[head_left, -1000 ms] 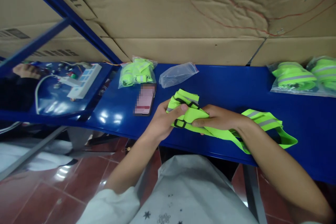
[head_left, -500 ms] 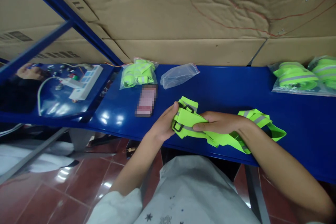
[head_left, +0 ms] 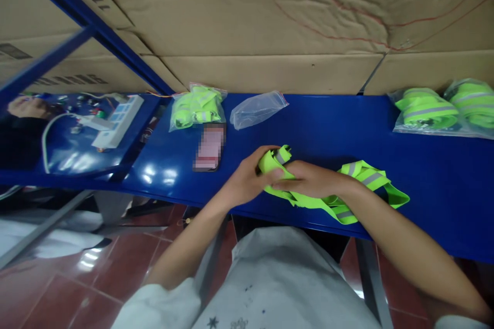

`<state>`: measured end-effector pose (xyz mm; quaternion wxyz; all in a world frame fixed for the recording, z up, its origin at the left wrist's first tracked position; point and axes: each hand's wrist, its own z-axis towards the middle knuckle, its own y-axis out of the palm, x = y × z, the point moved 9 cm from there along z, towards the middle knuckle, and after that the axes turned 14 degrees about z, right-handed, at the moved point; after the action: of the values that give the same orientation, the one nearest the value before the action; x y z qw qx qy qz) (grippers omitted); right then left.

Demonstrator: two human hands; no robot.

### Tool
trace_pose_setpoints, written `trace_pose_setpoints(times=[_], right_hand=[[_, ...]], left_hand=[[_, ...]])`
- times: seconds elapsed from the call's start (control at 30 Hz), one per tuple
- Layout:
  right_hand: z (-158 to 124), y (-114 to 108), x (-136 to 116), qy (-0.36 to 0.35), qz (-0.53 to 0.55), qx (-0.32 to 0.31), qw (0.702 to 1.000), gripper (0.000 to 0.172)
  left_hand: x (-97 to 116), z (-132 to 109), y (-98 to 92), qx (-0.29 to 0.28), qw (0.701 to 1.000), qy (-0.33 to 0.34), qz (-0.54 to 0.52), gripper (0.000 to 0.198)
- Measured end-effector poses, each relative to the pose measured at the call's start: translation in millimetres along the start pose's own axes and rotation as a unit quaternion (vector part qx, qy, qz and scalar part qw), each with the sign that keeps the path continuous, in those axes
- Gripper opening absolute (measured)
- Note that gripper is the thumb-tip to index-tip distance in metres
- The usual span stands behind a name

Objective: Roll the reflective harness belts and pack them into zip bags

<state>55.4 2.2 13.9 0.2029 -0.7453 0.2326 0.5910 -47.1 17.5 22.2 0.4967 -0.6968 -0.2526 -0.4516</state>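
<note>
A neon yellow-green reflective strap [head_left: 273,163] with grey stripes is partly folded into a bundle between my hands. My left hand [head_left: 250,177] is closed round the bundle's left end, its thumb across the front. My right hand [head_left: 304,179] grips the bundle from the right, with its fingertips partly hidden by the left thumb and the fabric. The loose length of the strap trails right under my right wrist and lies in loops on the blue table [head_left: 324,128]. The strap's black buckles do not show clearly.
A flat clear bag [head_left: 259,110] lies behind my hands. Left of it are a bag of yellow-green straps [head_left: 199,108] and a blurred-out phone [head_left: 209,148]. More bagged straps [head_left: 428,109] sit at the right. Far left are a power strip [head_left: 118,122] and another person's hand [head_left: 29,107].
My left hand has turned the buckled end over toward the right, and its thumb now lies over the fold. The black buckles have gone out of sight. The view has shifted slightly.
</note>
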Motion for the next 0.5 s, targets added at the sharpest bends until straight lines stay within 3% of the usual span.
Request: trace_pose_setpoints(times=[0.07,0.17,0.33,0.5], right_hand=[[-1,-1,-2,-0.003,0.02,-0.002,1.0,0.029],[-2,-2,-2,0.015,0.065,-0.011,0.998,0.021],[-5,8,3,0.049,0.184,-0.076,0.979,0.027],[-10,-6,1,0.077,0.134,-0.02,0.988,0.036]], left_hand=[[2,0,10.0,-0.02,1.0,-0.011,-0.006,0.071],[5,5,14.5,0.007,0.999,-0.011,-0.053,0.062],[13,8,1.0,0.077,0.993,-0.006,-0.086,0.056],[13,3,0.3,0.042,0.979,-0.054,-0.194,0.046]])
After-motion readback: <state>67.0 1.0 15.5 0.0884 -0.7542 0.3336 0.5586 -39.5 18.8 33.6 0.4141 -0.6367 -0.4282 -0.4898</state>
